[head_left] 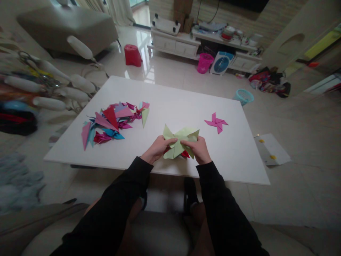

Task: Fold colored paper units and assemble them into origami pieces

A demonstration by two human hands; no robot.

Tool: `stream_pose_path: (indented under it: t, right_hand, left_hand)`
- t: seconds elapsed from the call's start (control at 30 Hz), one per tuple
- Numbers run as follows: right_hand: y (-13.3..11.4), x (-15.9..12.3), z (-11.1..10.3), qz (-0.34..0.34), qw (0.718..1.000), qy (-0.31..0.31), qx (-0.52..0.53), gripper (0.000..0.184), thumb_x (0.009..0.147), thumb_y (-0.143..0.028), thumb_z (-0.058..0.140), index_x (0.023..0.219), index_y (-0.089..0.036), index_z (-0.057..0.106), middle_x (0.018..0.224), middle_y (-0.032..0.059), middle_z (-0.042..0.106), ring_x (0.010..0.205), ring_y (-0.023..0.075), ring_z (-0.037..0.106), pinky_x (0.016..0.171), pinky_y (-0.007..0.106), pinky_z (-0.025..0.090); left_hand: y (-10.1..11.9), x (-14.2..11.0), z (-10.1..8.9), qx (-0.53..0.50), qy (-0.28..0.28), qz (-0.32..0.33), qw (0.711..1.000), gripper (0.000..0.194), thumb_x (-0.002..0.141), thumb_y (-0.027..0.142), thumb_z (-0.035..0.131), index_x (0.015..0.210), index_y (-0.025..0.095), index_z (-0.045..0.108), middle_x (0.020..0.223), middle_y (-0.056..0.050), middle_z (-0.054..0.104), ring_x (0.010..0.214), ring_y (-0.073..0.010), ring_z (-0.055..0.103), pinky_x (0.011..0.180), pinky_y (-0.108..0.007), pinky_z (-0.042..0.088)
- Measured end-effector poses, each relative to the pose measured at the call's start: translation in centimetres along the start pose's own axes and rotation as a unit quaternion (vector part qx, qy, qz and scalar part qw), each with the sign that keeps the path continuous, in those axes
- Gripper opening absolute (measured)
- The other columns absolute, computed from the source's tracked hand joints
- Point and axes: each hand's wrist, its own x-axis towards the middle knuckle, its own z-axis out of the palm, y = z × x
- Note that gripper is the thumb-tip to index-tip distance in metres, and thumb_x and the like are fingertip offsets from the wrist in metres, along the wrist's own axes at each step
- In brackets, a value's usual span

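Observation:
A pale green folded paper pinwheel (181,133) is held between my two hands above the front part of the white table (176,96). My left hand (157,148) grips its left side, thumb on top. On its right side, my right hand (198,148) pinches the paper with the thumb pressed near the middle. Red paper (185,154) shows partly beneath the green piece; its shape is mostly hidden. To the right lies a pink paper pinwheel (216,123), flat on the tabletop.
A heap of folded colored papers (113,119) covers the table's left part. Beyond the table stand a red stool (132,55), a pink basket (205,63) and a blue fan (222,63). A light blue basket (244,96) is near the far right corner.

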Motion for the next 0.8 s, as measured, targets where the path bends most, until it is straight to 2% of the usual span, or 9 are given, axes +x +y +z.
stream_pose_path:
  t: [0.3,0.53,0.67,0.8]
  right_hand:
    - [-0.11,-0.06,0.1,-0.011,1.0,-0.007,0.009,0.042,0.054,-0.029,0.09,0.09,-0.012,0.076,0.094,0.0111,0.079,0.082,0.0245,0.073,0.076,0.034,0.059]
    - [0.03,0.09,-0.01,-0.015,1.0,0.003,-0.001,0.041,0.054,-0.028,0.089,0.09,-0.012,0.076,0.092,0.01,0.079,0.082,0.0238,0.073,0.075,0.034,0.058]
    - [0.11,0.19,0.03,-0.014,1.0,0.013,-0.003,0.041,0.053,-0.028,0.089,0.088,-0.012,0.075,0.09,0.0095,0.078,0.078,0.022,0.071,0.073,0.033,0.057]
    - [0.24,0.34,0.02,-0.013,1.0,0.026,-0.009,0.041,0.052,-0.029,0.089,0.086,-0.011,0.074,0.087,0.0089,0.077,0.075,0.0208,0.069,0.07,0.032,0.055]
  left_hand:
    - [0.36,-0.27,0.17,0.007,-0.002,-0.003,1.0,0.033,0.069,0.027,0.086,0.095,0.009,0.075,0.092,-0.015,0.078,0.077,-0.0212,0.072,0.07,-0.031,0.057]
    - [0.45,-0.02,0.06,0.009,0.015,-0.006,1.0,0.035,0.067,0.035,0.087,0.086,0.008,0.073,0.084,-0.012,0.074,0.068,-0.0152,0.066,0.062,-0.025,0.051]
    - [0.45,-0.02,0.14,0.012,0.031,-0.003,0.999,0.026,0.063,0.027,0.082,0.081,0.01,0.072,0.079,-0.008,0.072,0.065,-0.0133,0.063,0.059,-0.023,0.048]
    - [0.45,-0.16,-0.02,0.019,-0.023,-0.001,1.0,0.023,0.054,0.012,0.069,0.077,0.011,0.072,0.077,-0.006,0.072,0.065,-0.0136,0.062,0.06,-0.023,0.048]
